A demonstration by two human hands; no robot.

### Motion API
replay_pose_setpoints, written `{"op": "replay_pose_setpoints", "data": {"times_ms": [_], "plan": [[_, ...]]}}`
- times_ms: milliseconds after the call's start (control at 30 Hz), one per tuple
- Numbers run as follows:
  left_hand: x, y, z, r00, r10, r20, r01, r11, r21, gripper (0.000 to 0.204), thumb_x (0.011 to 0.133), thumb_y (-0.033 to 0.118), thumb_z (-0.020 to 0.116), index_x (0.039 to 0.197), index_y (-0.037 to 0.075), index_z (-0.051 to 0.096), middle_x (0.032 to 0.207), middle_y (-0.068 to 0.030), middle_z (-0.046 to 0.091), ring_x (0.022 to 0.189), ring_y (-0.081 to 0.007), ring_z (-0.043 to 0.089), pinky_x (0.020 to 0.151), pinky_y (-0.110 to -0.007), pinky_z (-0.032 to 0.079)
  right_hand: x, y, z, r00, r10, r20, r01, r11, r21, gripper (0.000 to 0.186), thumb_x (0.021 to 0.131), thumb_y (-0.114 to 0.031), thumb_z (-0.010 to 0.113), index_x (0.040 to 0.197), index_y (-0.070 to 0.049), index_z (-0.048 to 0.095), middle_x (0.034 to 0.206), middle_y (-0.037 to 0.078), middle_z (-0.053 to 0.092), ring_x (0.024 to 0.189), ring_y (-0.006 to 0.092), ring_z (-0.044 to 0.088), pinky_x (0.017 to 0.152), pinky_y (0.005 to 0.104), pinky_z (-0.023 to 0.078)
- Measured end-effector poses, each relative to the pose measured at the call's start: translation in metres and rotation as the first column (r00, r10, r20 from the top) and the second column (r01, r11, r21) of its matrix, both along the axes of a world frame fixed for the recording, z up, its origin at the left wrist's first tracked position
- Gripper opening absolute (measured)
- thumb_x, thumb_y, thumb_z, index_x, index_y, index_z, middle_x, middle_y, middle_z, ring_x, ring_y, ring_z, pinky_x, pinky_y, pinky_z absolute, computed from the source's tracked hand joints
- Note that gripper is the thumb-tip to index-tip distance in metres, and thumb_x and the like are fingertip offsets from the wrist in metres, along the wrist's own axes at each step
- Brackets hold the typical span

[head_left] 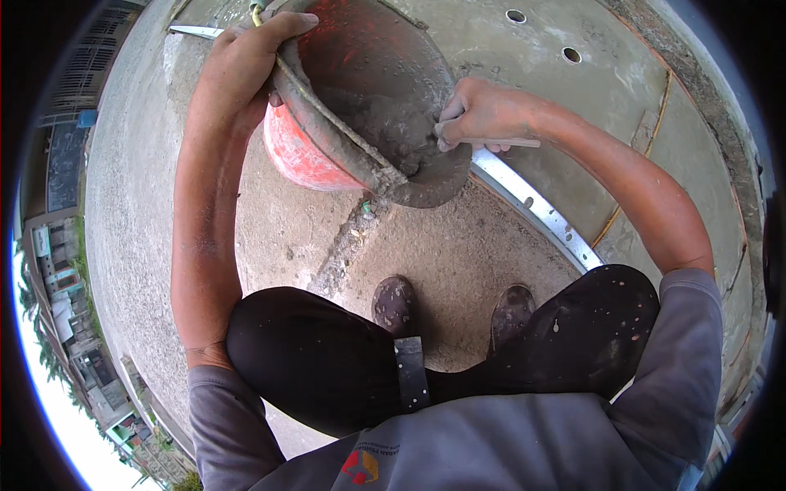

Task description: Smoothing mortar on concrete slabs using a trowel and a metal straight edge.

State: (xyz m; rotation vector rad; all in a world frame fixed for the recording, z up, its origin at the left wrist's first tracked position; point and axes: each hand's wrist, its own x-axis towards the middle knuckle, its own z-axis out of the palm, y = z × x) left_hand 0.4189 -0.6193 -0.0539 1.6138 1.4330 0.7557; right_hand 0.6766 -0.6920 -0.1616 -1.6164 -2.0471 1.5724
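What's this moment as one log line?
Left hand: gripping red bucket by rim | Right hand: holding slim tool at bucket mouth | Contents: grey mortar-like mix

Rough concrete ground (446,262) bears two spotted shoes (395,306) and a small green scrap (368,210); a perforated metal strip (547,217) lies along its border with a smoother slab (602,123).

Bucket (307,155), far centre: apparently plastic; red shell scuffed, rim crusted with rough, matt grey residue. Mortar (381,119) inside: wet, lumpy, faint sheen. Held tool (522,142): matt, dusty; base material undetermined. Perforated strip (536,206), right: metal, smooth, bright, spattered. Slab (528,94), far right: smooth, damp-looking cement. Ground (446,245): rough, matt concrete. Trousers (303,352), near: dark matt cloth, spotted. Shirt (508,442): grey matt cloth. Boots (395,304): spattered.
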Motion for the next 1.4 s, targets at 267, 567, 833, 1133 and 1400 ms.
{"op": "replay_pose_setpoints", "data": {"times_ms": [267, 567, 833, 1133, 1400], "plan": [[0.017, -0.013, 0.002, 0.984, 0.031, 0.176, -0.027, 0.999, -0.023, 0.02, 0.086, 0.017, 0.073, 0.079, 0.0, 0.068, 0.062, -0.0019, 0.06, 0.048, -0.0097, 0.052, 0.047, -0.027, 0.042, 0.041, -0.017, 0.008, 0.993, -0.116, -0.013, 0.116, 0.993, 0.015, 0.021, 0.084, -0.022, 0.066, 0.083, -0.002, 0.074, 0.056, 0.002, 0.054, 0.046, 0.0122, 0.052, 0.043, 0.0297, 0.041], [0.0, 0.012, -0.005, 0.991, 0.034, 0.13, -0.028, 0.998, -0.05, 0.026, 0.085, 0.025, 0.074, 0.089, 0.0, 0.071, 0.066, -0.0009, 0.064, 0.048, -0.0099, 0.054, 0.046, -0.025, 0.039, 0.129, -0.074, 0.027, 0.917, -0.389, 0.085, 0.39, 0.921, 0.001, 0.023, 0.081, -0.026, 0.07, 0.083, -0.003, 0.073, 0.06, 0.004, 0.055, 0.049, 0.0132, 0.052, 0.044, 0.031, 0.041], [0.007, 0.003, 0.004, 0.986, 0.015, 0.168, 0.003, 0.995, -0.103, 0.034, 0.088, 0.021, 0.069, 0.107, -0.007, 0.07, 0.089, -0.0136, 0.072, 0.072, -0.0179, 0.069, 0.069, -0.028, 0.054, 0.231, -0.115, 0.033, 0.748, -0.652, 0.123, 0.661, 0.748, -0.054, 0.031, 0.082, -0.028, 0.076, 0.095, 0.0, 0.072, 0.061, 0.003, 0.056, 0.049, 0.0105, 0.053, 0.042, 0.0268, 0.041], [0.017, 0.003, 0.011, 0.992, -0.016, 0.123, 0.035, 0.987, -0.156, 0.037, 0.091, 0.021, 0.065, 0.113, -0.009, 0.066, 0.098, -0.0171, 0.072, 0.082, -0.0216, 0.071, 0.077, -0.03, 0.056, 0.332, -0.044, 0.019, 0.525, -0.711, 0.468, 0.518, 0.703, 0.487, 0.031, 0.079, -0.029, 0.071, 0.091, 0.0, 0.072, 0.07, 0.014, 0.067, 0.06, 0.0258, 0.066, 0.056, 0.0388, 0.053], [0.003, 0.009, 0.008, 0.988, 0.005, 0.157, 0.02, 0.988, -0.155, 0.036, 0.09, 0.02, 0.065, 0.114, -0.008, 0.066, 0.098, -0.0165, 0.072, 0.081, -0.0215, 0.07, 0.077, -0.031, 0.055, 0.34, -0.003, -0.009, 0.265, -0.762, 0.591, 0.078, 0.627, 0.775, 0.038, 0.077, -0.028, 0.067, 0.094, 0.005, 0.071, 0.086, 0.025, 0.071, 0.079, 0.038, 0.071, 0.076, 0.0459, 0.056]]}}
